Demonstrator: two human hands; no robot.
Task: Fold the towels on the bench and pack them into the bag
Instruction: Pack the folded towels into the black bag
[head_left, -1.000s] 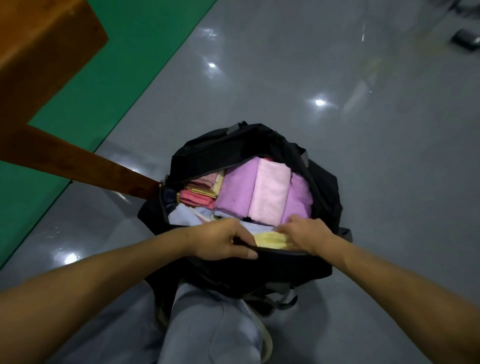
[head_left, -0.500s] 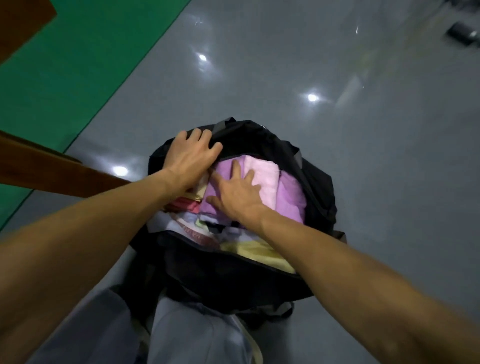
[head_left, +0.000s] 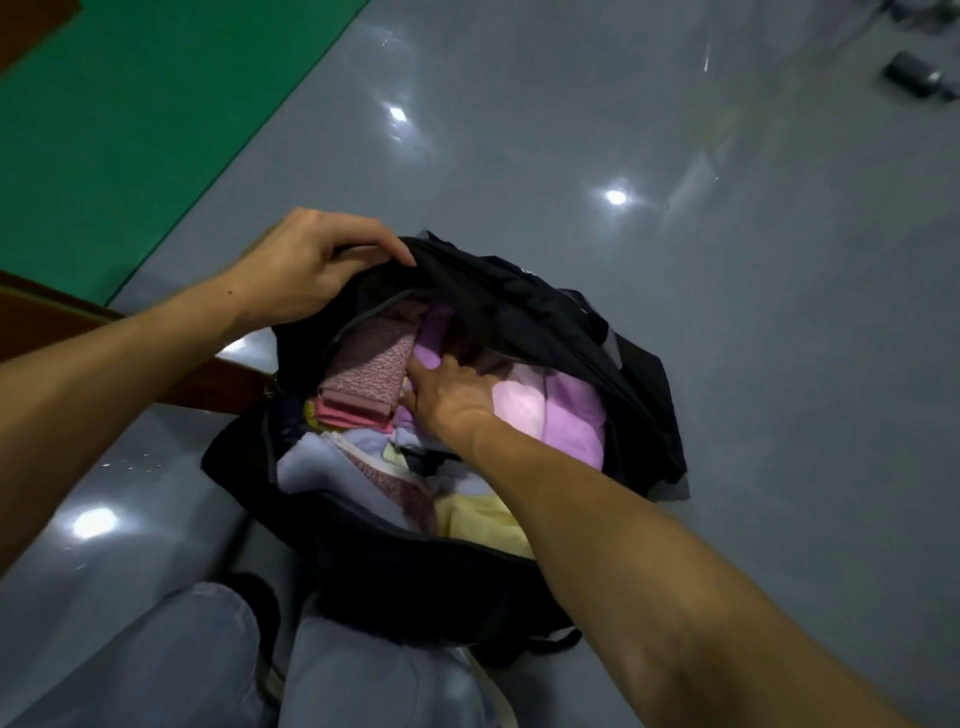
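A black bag (head_left: 415, 582) stands open on the grey floor in front of my knees, stuffed with several folded towels. My left hand (head_left: 306, 265) grips the bag's far flap (head_left: 519, 296) and lifts it up and over the opening. My right hand (head_left: 447, 395) is inside the bag, fingers flat, pressing down on the purple towel (head_left: 571, 415) and the pale pink towel (head_left: 519, 405). A dusty pink folded towel (head_left: 369, 374) lies to its left. Near the front edge sit a pale yellow towel (head_left: 478, 519) and a light blue towel (head_left: 311, 457).
A brown wooden bench edge (head_left: 208, 384) runs in from the left behind the bag. A green mat (head_left: 130, 114) covers the floor at the upper left. The glossy grey floor (head_left: 727, 312) spreads to the right. My knees in grey trousers (head_left: 197, 665) are below the bag.
My left hand has closed on the far flap and pulled it up over the towels. My right hand stays pressed on the purple towels, a little deeper under the flap.
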